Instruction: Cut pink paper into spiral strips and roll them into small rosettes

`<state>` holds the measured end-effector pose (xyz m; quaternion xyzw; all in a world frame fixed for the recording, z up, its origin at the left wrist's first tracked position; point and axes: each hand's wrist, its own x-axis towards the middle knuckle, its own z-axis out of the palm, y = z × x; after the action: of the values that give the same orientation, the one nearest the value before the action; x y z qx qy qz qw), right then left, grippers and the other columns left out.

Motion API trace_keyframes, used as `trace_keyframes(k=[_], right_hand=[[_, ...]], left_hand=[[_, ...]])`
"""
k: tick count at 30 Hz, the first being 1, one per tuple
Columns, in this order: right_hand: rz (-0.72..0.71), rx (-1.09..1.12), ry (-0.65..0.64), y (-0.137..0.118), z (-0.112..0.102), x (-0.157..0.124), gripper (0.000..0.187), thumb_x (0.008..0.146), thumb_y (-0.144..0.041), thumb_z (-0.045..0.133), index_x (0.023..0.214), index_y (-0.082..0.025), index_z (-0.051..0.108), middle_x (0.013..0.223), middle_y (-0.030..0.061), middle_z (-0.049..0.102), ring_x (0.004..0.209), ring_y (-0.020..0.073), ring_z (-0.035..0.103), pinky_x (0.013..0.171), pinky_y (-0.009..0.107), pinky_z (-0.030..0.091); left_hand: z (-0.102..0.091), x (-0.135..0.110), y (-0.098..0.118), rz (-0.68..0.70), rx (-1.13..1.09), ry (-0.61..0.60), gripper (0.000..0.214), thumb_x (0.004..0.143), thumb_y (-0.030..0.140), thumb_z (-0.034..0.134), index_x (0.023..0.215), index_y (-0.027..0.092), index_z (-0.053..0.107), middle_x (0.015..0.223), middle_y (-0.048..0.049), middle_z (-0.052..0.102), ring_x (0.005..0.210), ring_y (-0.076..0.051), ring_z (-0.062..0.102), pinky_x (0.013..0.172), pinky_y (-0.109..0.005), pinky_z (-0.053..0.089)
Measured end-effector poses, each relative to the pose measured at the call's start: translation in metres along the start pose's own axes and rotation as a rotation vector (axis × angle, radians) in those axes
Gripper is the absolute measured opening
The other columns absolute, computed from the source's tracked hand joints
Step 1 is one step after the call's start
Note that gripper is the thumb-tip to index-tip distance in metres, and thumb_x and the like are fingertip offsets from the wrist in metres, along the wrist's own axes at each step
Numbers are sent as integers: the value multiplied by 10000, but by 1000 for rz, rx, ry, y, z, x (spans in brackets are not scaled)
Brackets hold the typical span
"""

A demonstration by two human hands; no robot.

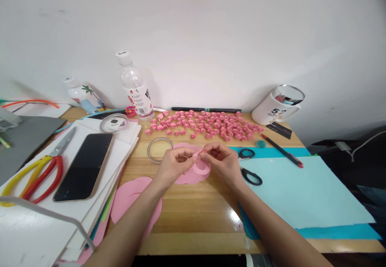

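Note:
Over the middle of the wooden desk (193, 214), my left hand (173, 164) and my right hand (221, 160) meet, both with fingers pinched on a pink paper spiral (201, 165) that curls between them. Under the hands lies a pink paper cut-out (188, 177). Behind them, many small rolled pink paper roses (208, 125) are spread across the desk. A metal ring (159, 149) lies just left of my left hand. Black-handled scissors (251, 174) lie right of my right hand.
A phone (86, 165) and red-and-yellow scissors (36, 175) rest on white papers at the left. A water bottle (135, 86) and a white mug (279, 106) stand by the wall. Light blue paper (301, 190), a red pen (282, 150) and another pink sheet (132, 196) lie nearby.

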<state>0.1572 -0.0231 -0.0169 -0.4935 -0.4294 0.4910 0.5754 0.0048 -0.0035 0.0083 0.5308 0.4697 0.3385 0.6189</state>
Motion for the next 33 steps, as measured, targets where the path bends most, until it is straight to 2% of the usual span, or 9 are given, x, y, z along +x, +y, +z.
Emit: trace_keyframes(k=[6,11,16,19,22,25,29,33], right_hand=[[-5,-24,9,-1,0,-1,144,642,-283,743,706,-196,647,836,35,701,705,147,640,660,284,523],[6,-24,18,-2,0,-2,158,616,-275,759,686,-193,645,709,9,685,645,138,626,617,272,512],[3,4,25,-1,1,-1,179,586,-258,778,669,-193,634,666,-9,669,602,123,614,577,248,506],[-3,-23,26,-1,1,-1,184,593,-281,776,704,-194,659,709,14,689,648,148,633,610,275,528],[-8,-41,-10,-2,1,-2,172,660,-298,732,804,-215,691,812,29,717,751,174,661,716,318,543],[-32,-76,-18,-3,2,-3,151,705,-298,693,842,-237,706,839,23,726,780,185,673,770,350,542],[-50,-111,9,-3,2,-3,134,697,-300,698,809,-228,705,816,25,724,758,190,672,757,364,545],[-50,-51,-9,-2,2,-3,130,678,-290,719,763,-204,670,760,16,694,694,154,642,683,307,535]], left_hand=[[1,-1,1,-12,19,2,227,657,336,682,745,127,690,581,-4,591,433,-42,389,380,-165,312],[-1,0,-3,16,32,-5,239,671,326,680,805,129,700,715,-41,655,503,-65,467,407,-171,348],[-1,0,-4,10,38,-24,265,669,334,684,842,133,702,768,-50,675,494,-63,471,404,-175,349],[-1,-1,-1,5,25,-11,269,666,345,688,835,136,704,702,-35,653,475,-56,445,395,-173,332],[-1,0,1,7,1,20,272,680,356,678,848,144,703,572,5,588,427,-42,382,385,-170,311],[-2,0,0,21,-23,45,242,684,346,676,812,142,696,575,3,591,413,-33,365,381,-169,304],[-3,1,-2,17,-29,27,214,695,337,667,741,128,670,639,-21,626,417,-32,391,379,-167,309],[-2,0,-2,16,-43,-26,230,731,354,634,753,125,648,694,-38,655,417,-36,409,383,-172,317]])
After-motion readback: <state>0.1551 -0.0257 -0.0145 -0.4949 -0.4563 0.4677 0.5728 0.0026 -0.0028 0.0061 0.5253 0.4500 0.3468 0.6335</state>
